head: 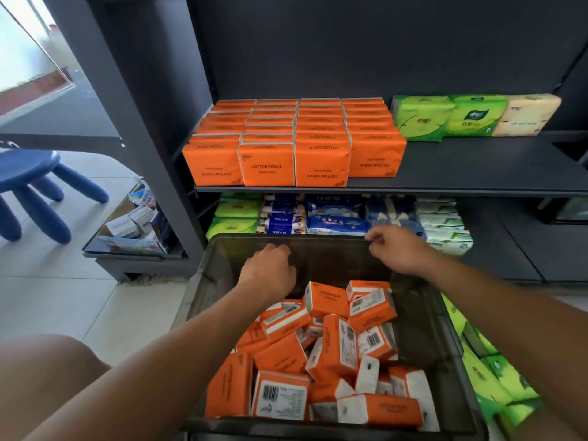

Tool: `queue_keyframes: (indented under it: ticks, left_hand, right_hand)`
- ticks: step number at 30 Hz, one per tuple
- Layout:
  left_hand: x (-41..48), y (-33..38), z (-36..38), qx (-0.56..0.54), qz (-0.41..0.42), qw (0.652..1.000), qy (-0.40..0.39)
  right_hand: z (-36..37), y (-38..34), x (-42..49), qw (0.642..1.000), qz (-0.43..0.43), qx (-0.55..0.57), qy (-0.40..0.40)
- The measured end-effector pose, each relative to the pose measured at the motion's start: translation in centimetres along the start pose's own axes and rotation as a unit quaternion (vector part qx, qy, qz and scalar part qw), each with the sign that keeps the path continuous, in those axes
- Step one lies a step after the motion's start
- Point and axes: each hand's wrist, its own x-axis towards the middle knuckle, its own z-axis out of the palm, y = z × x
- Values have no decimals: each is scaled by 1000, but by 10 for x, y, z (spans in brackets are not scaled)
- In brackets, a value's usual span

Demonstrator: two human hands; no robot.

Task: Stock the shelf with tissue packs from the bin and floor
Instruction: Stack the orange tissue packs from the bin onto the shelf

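A dark plastic bin [423, 338] stands in front of me, holding several loose orange tissue packs [331, 354]. My left hand [270, 270] hovers inside the bin near its far wall, fingers loosely curled and holding nothing. At the far rim, my right hand [396, 249] pinches the bin's edge between thumb and forefinger. Rows of orange packs [292, 144] fill the left part of the middle shelf [477, 173]. Further right on that shelf lie two green packs [445, 117] and a cream pack [525, 117]. Green packs [496, 383] lie on the floor right of the bin.
The lower shelf holds green, blue and white tissue packs [334, 218]. A blue stool [35, 186] stands on the tiled floor at left. Beside the shelf's upright is a low stand with small boxes [133, 224]. My bare knee [44, 370] is at lower left.
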Motion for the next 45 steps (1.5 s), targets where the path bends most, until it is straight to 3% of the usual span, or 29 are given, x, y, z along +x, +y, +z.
queue_keyframes:
  ticks: [5, 12, 21, 27, 31, 38, 45]
  left_hand:
    - [0, -27, 29, -8, -25, 999, -42]
    - [13, -65, 65, -10, -73, 993, -96]
    - [35, -107, 96, -26, -104, 979, -171]
    - [36, -119, 119, -58, -95, 977, -183]
    - [37, -121, 122, -64, -97, 976, -185]
    - [38, -115, 108, -108, -77, 965, -224]
    - [27, -99, 92, -235, -71, 960, -137]
  right_hand:
    - [57, -4, -7, 989, -21, -97, -106]
    - [109, -9, 6, 941, -99, -254, -201]
    - [196, -32, 28, 929, -197, -239, -205]
    - [236, -23, 39, 926, -206, -259, -179]
    - [235, -20, 43, 944, -203, -209, -153]
    - [206, -30, 46, 974, -124, -54, -182]
    - [142, -49, 41, 980, -114, 17, -163]
